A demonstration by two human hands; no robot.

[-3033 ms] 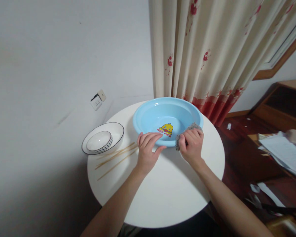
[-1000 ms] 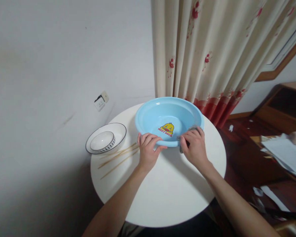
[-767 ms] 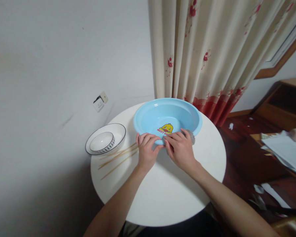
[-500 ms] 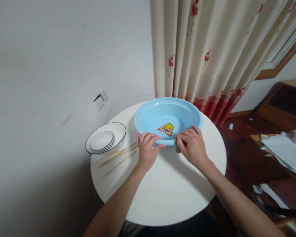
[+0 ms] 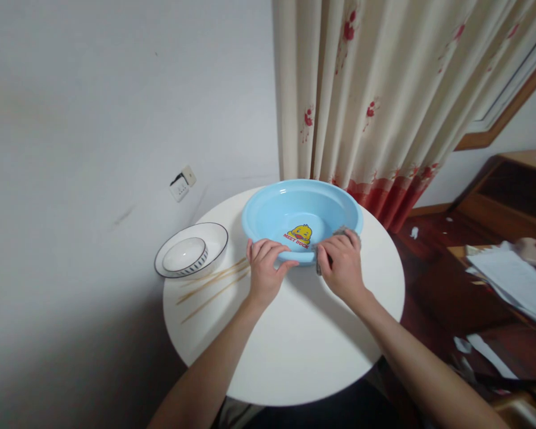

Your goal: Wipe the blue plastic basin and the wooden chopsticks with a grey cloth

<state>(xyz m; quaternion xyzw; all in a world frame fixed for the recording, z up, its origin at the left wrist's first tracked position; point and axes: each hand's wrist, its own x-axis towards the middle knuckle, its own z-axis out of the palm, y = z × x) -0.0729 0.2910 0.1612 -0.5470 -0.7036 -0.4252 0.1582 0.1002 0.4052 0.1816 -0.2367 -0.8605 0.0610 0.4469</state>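
Note:
A light blue plastic basin (image 5: 290, 202) with a yellow duck print on its bottom stands on a round white table (image 5: 295, 351). My left hand (image 5: 267, 268) grips the near rim, fingers over the edge and thumb on the outside. My right hand (image 5: 343, 265) is closed on a grey cloth (image 5: 319, 262), pressed over the near right rim; much of the cloth is hidden under the hand. Left of the basin, a small white bowl (image 5: 183, 255) sits inside a larger white bowl (image 5: 218, 238). Several wooden chopsticks (image 5: 212, 289) lie beside my left hand.
A wall with a power socket (image 5: 179, 189) rises at the left. Behind the table hangs a floral curtain (image 5: 366, 89). Papers (image 5: 507, 277) lie on a wooden surface at the right, with a wooden cabinet (image 5: 513, 196) farther back.
My right hand and the cloth have shifted slightly left along the rim. The left hand keeps its grip on the basin. The camera view has moved a little.

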